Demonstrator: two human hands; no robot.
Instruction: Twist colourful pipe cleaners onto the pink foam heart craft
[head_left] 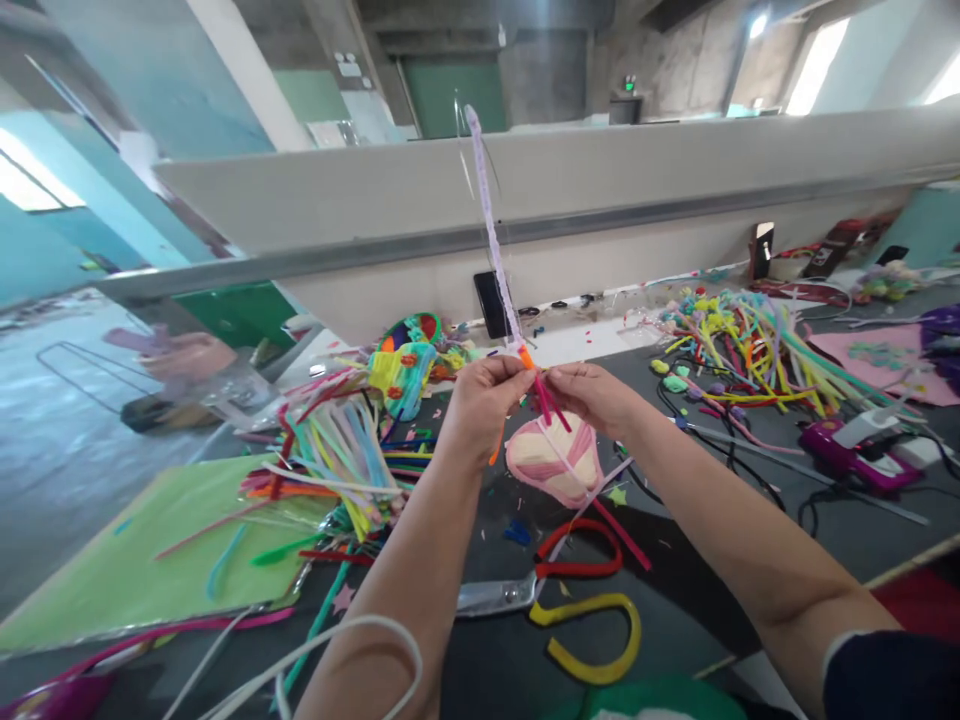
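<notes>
My left hand [481, 400] and my right hand [592, 395] meet over the dark table, both pinched round a small bundle of pipe cleaners. A long pale lilac pipe cleaner [489, 215] stands up from my left fingers. Short red and orange stems [547, 395] stick out between the two hands. A pink and cream heart shape [555, 458] of wound pipe cleaners hangs just below them. Fingers of both hands are closed.
Scissors [495, 595], a bent red pipe cleaner [581, 550] and a bent yellow one [596, 640] lie near me. A heap of coloured pipe cleaners [337, 450] sits left beside a green sheet [142, 560]. More stems [757, 350] and a purple glue gun [855, 450] lie right.
</notes>
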